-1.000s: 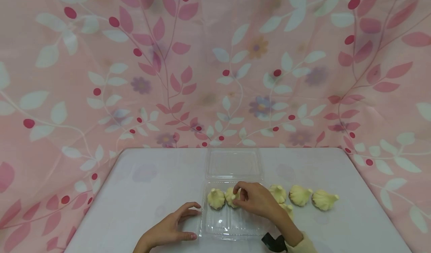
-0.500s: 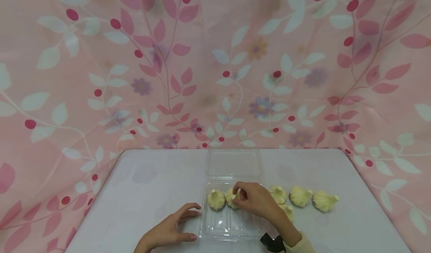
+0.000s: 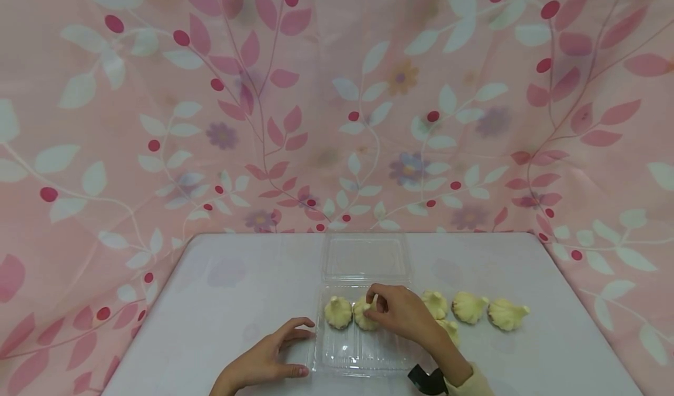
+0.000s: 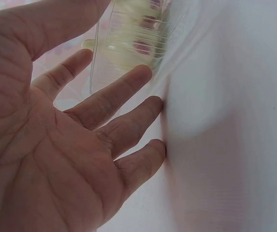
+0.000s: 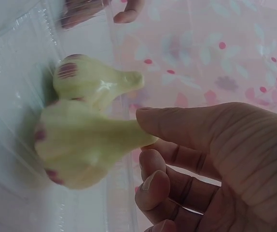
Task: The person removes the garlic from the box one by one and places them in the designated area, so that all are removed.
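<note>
A white table point(image 3: 253, 291) bears a clear plastic container point(image 3: 337, 346), lid open, just right of the left hand point(image 3: 263, 355) and under the right hand point(image 3: 404, 314); 4 garlic bulbs point(image 3: 470, 307) lie right of the latter.

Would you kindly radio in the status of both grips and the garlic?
Right grip pinching garlic bulb by its stem in clear box. Left grip beside box, holding nothing. Another bulb close alongside; nothing visibly blocking.

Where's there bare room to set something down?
Free: the table left of the clear box, beyond the left hand; also behind the loose garlic bulbs. Crowded: the box's back row, where the right hand pinches a bulb beside another, and around the right forearm.
</note>
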A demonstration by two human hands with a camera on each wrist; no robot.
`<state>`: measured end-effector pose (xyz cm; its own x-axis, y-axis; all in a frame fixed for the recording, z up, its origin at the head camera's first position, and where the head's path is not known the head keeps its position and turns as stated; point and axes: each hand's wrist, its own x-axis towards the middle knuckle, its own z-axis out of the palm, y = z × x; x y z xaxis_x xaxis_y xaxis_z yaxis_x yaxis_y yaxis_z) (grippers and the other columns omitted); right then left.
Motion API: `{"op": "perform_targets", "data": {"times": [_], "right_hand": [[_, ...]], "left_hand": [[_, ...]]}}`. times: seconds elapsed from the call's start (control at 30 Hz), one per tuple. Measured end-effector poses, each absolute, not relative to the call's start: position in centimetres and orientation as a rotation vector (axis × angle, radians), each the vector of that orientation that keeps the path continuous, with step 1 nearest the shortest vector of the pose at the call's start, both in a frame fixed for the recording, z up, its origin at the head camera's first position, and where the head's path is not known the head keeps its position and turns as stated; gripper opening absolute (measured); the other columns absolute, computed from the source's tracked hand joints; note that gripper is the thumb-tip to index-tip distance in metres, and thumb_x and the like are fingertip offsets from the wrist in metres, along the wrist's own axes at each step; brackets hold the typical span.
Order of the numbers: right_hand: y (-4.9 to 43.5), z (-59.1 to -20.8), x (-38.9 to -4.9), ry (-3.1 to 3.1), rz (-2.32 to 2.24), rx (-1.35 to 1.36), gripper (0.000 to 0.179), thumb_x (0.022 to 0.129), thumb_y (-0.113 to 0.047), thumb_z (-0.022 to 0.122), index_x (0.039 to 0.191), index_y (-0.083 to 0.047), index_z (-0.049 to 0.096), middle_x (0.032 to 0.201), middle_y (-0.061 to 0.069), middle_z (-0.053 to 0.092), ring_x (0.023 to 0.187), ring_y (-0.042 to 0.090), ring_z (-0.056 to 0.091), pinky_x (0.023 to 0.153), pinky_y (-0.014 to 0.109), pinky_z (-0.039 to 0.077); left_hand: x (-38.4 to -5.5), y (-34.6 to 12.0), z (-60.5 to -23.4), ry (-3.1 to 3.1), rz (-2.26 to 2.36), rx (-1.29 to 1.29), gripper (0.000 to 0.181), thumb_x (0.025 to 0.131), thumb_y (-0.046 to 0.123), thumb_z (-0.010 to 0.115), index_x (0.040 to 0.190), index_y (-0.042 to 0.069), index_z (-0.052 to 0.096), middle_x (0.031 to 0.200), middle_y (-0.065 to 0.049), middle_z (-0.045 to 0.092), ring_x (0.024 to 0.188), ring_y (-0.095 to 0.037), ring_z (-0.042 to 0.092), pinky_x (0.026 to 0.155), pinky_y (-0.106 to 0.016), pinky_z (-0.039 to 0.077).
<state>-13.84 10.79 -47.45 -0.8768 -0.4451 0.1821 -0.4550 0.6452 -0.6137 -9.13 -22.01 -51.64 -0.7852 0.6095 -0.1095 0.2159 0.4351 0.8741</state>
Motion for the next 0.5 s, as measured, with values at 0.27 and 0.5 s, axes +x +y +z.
{"op": "perform_targets", "data": {"times": [0.27, 0.5], "right_hand": [[11.06, -47.16, -13.69, -2.853, 1.063, 0.753, 0.015, 0.086, -0.027, 0.078, 0.087, -0.022, 0.064, 0.064, -0.015, 0.05, 0.055, -0.001, 0.043, 0.05, 0.023, 0.037], [11.55, -46.52, -13.53, -2.861, 1.062, 0.709, 0.015, 0.085, -0.028, 0.077, 0.088, -0.024, 0.064, 0.064, -0.017, 0.05, 0.055, -0.001, 0.044, 0.051, 0.023, 0.038]], "left_hand": [[-9.03, -21.88, -51.53, 2.279, 1.295, 0.682, 0.073, 0.086, 0.033, 0.077, 0.146, 0.022, 0.036, 0.136, -0.003, 0.058, 0.131, -0.023, 0.048, 0.106, -0.035, 0.036], [-8.91, -21.75, -51.13, 2.27, 1.311, 0.675, 0.073, 0.086, 0.033, 0.078, 0.146, 0.024, 0.036, 0.136, -0.002, 0.058, 0.131, -0.026, 0.048, 0.106, -0.037, 0.037]]}}
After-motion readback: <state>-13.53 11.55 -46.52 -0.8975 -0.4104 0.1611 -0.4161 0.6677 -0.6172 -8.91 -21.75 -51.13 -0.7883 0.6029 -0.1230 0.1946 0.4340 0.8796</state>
